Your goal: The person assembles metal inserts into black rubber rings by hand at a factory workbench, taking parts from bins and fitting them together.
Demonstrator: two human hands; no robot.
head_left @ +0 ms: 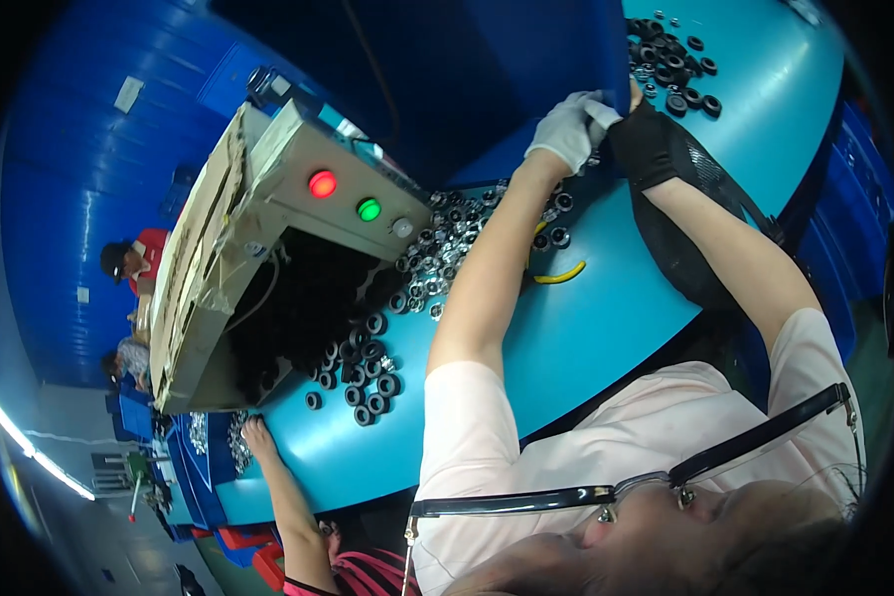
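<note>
My left hand (564,134), in a white glove, reaches over the table beside a blue bin (507,70). Its fingers are closed and meet my right hand (646,144), which wears a black glove with a bare fingertip showing. Whatever the two hands hold between them is hidden. Below my left forearm lie many clear and silvery round parts (452,238). A yellow curved tool (561,275) rests on the table near that forearm. Under my right wrist is a black mesh piece (680,248), draped over the table edge.
Black rings (363,372) lie loose at the left, with another pile of black rings (675,65) at the far right. A beige machine housing (338,189) with red and green lights stands over the blue table (606,328). A co-worker's hand (258,437) is at the lower left.
</note>
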